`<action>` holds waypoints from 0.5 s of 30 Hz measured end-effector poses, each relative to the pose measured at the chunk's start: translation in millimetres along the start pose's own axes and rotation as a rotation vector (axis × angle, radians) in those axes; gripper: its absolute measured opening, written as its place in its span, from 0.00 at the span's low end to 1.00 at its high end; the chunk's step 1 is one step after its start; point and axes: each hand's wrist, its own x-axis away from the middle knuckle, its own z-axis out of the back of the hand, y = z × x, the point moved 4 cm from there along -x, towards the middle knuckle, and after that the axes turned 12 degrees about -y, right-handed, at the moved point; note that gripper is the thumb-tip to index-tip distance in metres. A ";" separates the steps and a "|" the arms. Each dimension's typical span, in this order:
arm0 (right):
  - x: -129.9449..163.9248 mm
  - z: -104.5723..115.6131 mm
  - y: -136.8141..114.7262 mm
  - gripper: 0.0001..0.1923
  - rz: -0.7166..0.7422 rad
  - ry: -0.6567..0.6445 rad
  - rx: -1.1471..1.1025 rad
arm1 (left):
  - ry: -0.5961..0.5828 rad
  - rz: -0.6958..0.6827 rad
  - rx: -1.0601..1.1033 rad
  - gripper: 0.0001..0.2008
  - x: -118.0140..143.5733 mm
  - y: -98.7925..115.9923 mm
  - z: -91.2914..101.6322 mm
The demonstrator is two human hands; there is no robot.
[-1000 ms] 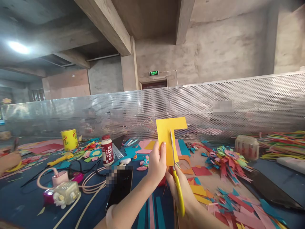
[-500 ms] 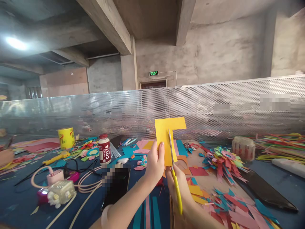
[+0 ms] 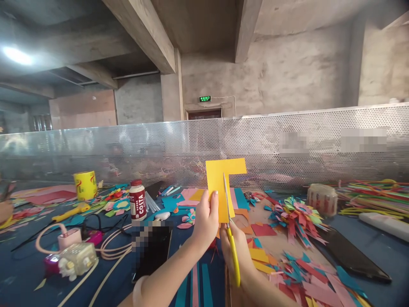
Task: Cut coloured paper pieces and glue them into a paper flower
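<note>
Held upright above the table is a yellow sheet of paper (image 3: 217, 175) with an L-shaped outline, one arm reaching right along its top. My left hand (image 3: 206, 217) pinches its lower left part, thumb on the near face. My right hand (image 3: 241, 247) is closed round scissors (image 3: 234, 256) with yellow handles; some of its fingers are hidden. The blades point up along the paper's lower strip and lie against it. Under my forearms, blue and pink paper strips (image 3: 207, 283) lie on the dark blue table.
Paper scraps (image 3: 300, 273) and a layered paper flower (image 3: 298, 213) lie right, near a black phone (image 3: 354, 256). Left are a Costa bottle (image 3: 137, 202), cables, a charger (image 3: 68, 238) and a yellow tape roll (image 3: 85, 185). Another person's hand (image 3: 6, 213) shows at the far left. A perforated metal screen (image 3: 159, 149) stands behind.
The whole view has shifted slightly, so things sit a little further left. Both hands keep hold of the paper and scissors; the paper's outline looks the same.
</note>
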 end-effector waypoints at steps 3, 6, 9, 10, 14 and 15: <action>2.8 -1.2 -7.2 0.15 -0.060 -0.056 -0.010 | 0.065 0.028 0.001 0.13 -6.1 -2.0 9.9; 8.3 -4.8 -15.5 0.15 -0.133 -0.179 0.004 | 0.217 0.036 -0.015 0.15 -18.9 -5.0 38.6; 14.0 -7.9 -23.0 0.16 -0.141 -0.307 -0.010 | 0.329 0.025 0.028 0.17 -33.7 -14.5 75.0; 15.4 -8.6 -25.0 0.16 -0.136 -0.353 -0.024 | 0.335 0.065 0.101 0.16 -38.0 -22.2 85.2; 15.2 -1.7 -30.2 0.17 -0.131 -0.463 0.003 | 0.312 0.175 0.239 0.18 -45.2 -53.8 111.5; 13.3 3.2 -31.2 0.18 -0.129 -0.467 0.044 | 0.282 0.205 0.218 0.18 -45.2 -60.5 114.3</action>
